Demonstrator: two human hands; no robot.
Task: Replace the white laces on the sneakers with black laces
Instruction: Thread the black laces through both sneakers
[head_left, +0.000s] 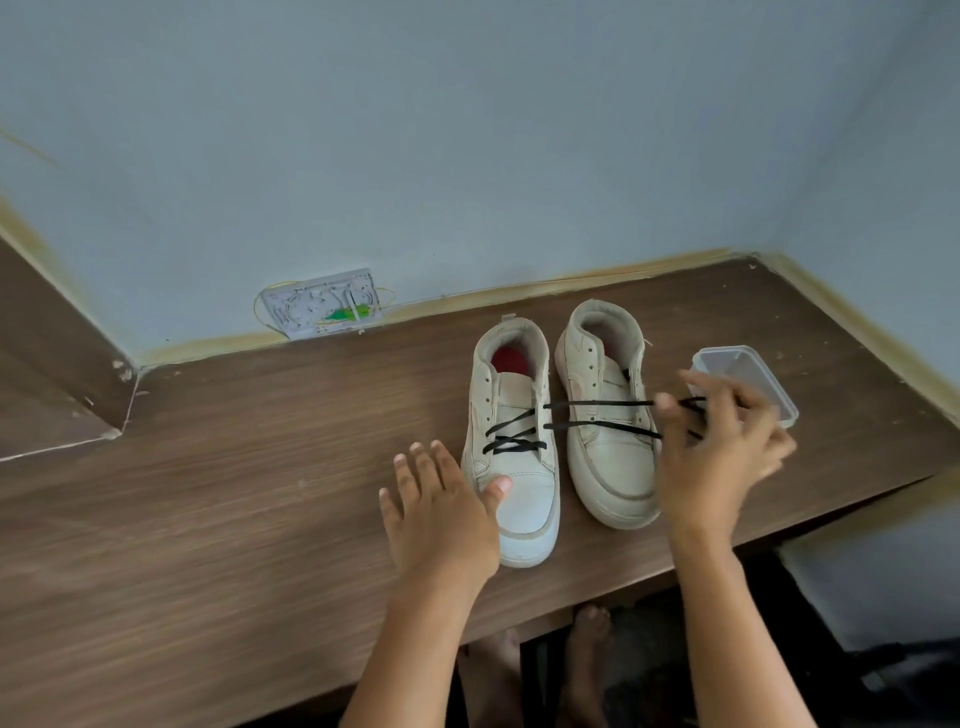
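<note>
My left hand (441, 512), fingers spread, thumb on the toe, steadies the left sneaker (514, 441) on the desk (234, 467). My right hand (719, 447), at 3 o'clock, pinches both black lace (597, 403) ends taut. Count: two sneakers, one lace, one clear tub (748, 382). No white laces are visible.

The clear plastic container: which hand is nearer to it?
Right. The right hand pinches the black lace just before the container; the left hand lies beyond both sneakers.
</note>
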